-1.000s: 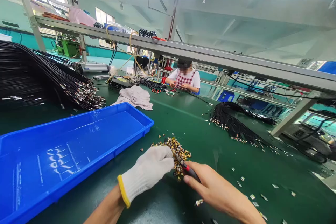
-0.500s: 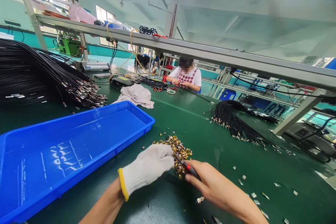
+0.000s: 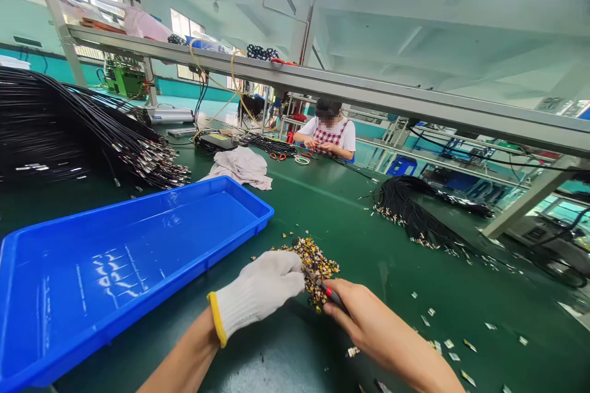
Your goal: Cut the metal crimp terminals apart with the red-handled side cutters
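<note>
My left hand (image 3: 255,296) wears a white knit glove with a yellow cuff, and its fingers are bunched at the edge of a heap of small metal and gold-coloured scraps (image 3: 314,261). Whatever those fingers pinch is hidden. My bare right hand (image 3: 369,319) grips small black-handled pliers (image 3: 328,290) with a red band. The pliers' tip reaches the gloved fingertips, just over the heap.
A blue plastic tray (image 3: 133,276) lies left of my hands on the green bench mat (image 3: 369,258). Black cable bundles (image 3: 59,129) with metal ends lie beyond it, and another (image 3: 415,215) lies right. Loose metal bits (image 3: 442,331) are scattered nearby. A co-worker (image 3: 328,135) sits at the far end.
The whole scene shifts slightly in view as my head moves. My hands stay at the heap, with the pliers' tip still against the gloved fingers.
</note>
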Motion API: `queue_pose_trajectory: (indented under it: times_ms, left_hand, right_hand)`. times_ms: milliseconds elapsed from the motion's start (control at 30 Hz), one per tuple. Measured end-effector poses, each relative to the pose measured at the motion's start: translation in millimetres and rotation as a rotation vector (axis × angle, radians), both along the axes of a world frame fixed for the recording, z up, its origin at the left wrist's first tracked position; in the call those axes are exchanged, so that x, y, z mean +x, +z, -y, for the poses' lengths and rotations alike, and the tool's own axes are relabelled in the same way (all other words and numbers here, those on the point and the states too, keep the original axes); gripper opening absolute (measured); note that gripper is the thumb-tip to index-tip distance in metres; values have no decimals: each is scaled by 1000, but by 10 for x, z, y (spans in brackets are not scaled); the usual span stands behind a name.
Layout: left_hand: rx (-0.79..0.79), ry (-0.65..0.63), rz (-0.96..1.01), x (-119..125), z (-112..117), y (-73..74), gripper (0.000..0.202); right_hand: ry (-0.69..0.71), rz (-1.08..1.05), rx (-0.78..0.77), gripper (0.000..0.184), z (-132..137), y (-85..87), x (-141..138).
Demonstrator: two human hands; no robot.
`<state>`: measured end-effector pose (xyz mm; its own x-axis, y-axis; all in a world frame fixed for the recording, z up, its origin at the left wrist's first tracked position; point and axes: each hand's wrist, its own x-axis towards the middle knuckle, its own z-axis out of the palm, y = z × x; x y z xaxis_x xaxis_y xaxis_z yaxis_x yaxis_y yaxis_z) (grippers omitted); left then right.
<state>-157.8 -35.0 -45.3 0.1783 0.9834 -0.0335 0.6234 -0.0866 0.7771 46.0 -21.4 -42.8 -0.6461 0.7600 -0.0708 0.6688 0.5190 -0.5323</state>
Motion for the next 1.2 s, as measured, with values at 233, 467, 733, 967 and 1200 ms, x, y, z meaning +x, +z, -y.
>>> queue_pose_trajectory:
  times_ms: [233,467,733,967,1200]
  left_hand:
    - [6,17,35,-46,-63,-80,16]
    - [24,97,100,-35,-110,-136,23]
    - [39,155,127,-10,-140,-180,26]
    - [54,164,117,-28,-168,-194,24]
    - [72,163,108,-11,-169,-168,28]
  right_hand:
    - [-26,-6,32,14,-17,-62,-35]
    - [-62,-103,80,16,-121,-237,-100]
    - [-184,-197,69,18,-174,-492,-228]
    - [-243,-357,-202,29,-128,-501,-312]
    - [-209,-442,-509,44,-156,-470,-272]
